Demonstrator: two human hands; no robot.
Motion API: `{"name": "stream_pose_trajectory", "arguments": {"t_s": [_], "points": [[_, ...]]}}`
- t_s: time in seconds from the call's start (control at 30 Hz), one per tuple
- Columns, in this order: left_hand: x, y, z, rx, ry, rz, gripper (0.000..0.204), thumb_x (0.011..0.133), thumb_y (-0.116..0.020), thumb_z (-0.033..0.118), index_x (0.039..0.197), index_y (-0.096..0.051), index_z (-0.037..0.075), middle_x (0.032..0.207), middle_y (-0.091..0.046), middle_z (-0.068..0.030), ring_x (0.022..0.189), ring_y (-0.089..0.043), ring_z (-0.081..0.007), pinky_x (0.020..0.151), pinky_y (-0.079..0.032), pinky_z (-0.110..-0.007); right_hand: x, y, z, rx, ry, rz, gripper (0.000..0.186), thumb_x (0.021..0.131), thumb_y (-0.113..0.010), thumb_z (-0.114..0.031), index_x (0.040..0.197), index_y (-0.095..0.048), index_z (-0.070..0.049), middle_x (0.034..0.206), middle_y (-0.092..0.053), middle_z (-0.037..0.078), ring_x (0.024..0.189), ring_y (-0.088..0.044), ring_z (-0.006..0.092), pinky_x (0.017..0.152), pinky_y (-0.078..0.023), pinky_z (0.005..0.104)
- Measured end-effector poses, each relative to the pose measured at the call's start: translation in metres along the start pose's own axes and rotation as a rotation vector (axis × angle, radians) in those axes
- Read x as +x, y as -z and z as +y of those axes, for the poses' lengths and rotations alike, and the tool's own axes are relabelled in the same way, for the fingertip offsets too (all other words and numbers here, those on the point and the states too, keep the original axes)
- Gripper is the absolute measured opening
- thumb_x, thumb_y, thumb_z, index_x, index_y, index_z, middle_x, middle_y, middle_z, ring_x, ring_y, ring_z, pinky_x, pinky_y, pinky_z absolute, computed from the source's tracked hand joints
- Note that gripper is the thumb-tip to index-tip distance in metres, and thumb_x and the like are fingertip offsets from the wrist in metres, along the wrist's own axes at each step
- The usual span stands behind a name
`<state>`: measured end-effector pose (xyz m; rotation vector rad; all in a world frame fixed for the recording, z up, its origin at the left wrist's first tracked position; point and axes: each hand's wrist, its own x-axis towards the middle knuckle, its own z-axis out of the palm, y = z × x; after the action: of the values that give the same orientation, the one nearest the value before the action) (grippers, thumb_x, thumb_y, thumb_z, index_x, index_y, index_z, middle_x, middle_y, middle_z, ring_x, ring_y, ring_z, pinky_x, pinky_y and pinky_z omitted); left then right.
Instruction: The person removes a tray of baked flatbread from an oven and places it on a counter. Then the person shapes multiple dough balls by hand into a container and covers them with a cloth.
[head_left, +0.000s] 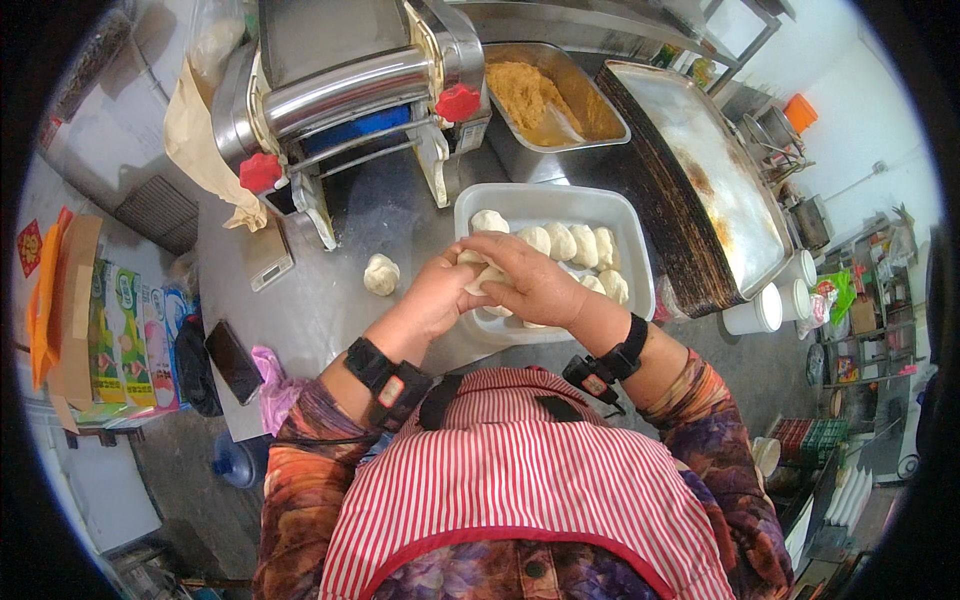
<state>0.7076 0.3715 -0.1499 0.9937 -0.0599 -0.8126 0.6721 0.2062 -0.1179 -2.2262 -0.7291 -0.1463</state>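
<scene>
Over the near left part of a pale rectangular tray, my left hand and my right hand are cupped together around a piece of pale dough. Both sets of fingers are closed on it and hide most of its shape. Inside the tray, several dough balls sit in rows toward the right, and one more lies by the far left corner. Some near ones are partly covered by my right hand. A single dough ball rests on the metal table left of my hands.
A dough roller machine with red knobs stands at the far left. Behind the tray is a steel pan of yellowish-brown filling. Stacked baking sheets rise at right. A small scale and dark phone lie left.
</scene>
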Motion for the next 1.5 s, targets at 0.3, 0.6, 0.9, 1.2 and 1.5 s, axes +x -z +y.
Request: {"name": "stream_pose_trajectory", "arguments": {"t_s": [0.3, 0.6, 0.9, 1.2, 1.5], "points": [[-0.002, 0.005, -0.007, -0.024, 0.05, -0.047, 0.04, 0.092, -0.055, 0.015, 0.127, -0.043, 0.0, 0.12, -0.056, -0.0127, 0.103, -0.061, -0.0232, 0.073, -0.057, -0.03, -0.003, 0.0, 0.002, 0.615, -0.34, 0.088, 0.063, 0.084, -0.05, -0.003, 0.142, -0.028, -0.008, 0.134, -0.047, 0.019, 0.125, -0.046, 0.0282, 0.098, -0.04, 0.0362], [-0.001, -0.004, -0.006, -0.068, -0.052, -0.092, 0.041, 0.093, -0.046, 0.014, 0.132, -0.038, 0.005, 0.126, -0.05, -0.0119, 0.112, -0.055, -0.0246, 0.086, -0.052, -0.038, -0.019, -0.014, 0.005, 0.09, -0.226, 0.175, 0.049, 0.087, -0.052, -0.007, 0.134, -0.04, -0.006, 0.126, -0.051, 0.02, 0.116, -0.051, 0.0334, 0.097, -0.041, 0.0371], [0.003, 0.0, -0.007, -0.143, 0.016, -0.245, 0.053, 0.099, -0.031, 0.046, 0.136, -0.034, 0.009, 0.132, -0.046, -0.0101, 0.121, -0.047, -0.0234, 0.102, -0.04, -0.04, -0.01, -0.024, 0.015, -0.023, -0.051, 0.205, 0.039, 0.086, -0.054, -0.014, 0.123, -0.051, -0.005, 0.125, -0.049, 0.024, 0.109, -0.052, 0.0422, 0.091, -0.045, 0.0426], [0.001, 0.006, -0.014, -0.208, 0.111, -0.274, 0.052, 0.097, -0.041, 0.044, 0.132, -0.036, 0.006, 0.128, -0.05, -0.0106, 0.115, -0.054, -0.0249, 0.095, -0.048, -0.039, -0.006, -0.023, 0.027, 0.0, -0.254, 0.11, 0.032, 0.083, -0.051, -0.01, 0.114, -0.058, -0.005, 0.103, -0.062, 0.019, 0.096, -0.06, 0.0379, 0.084, -0.048, 0.0398], [0.014, 0.008, -0.018, -0.088, 0.043, -0.049, 0.037, 0.097, -0.045, 0.02, 0.131, -0.037, 0.008, 0.123, -0.053, -0.0121, 0.109, -0.057, -0.025, 0.088, -0.052, -0.038, -0.013, -0.015, 0.022, -0.047, -0.144, 0.019, 0.061, 0.084, -0.058, -0.016, 0.138, -0.034, -0.004, 0.139, -0.034, 0.026, 0.127, -0.037, 0.042, 0.103, -0.036, 0.0404]]}}
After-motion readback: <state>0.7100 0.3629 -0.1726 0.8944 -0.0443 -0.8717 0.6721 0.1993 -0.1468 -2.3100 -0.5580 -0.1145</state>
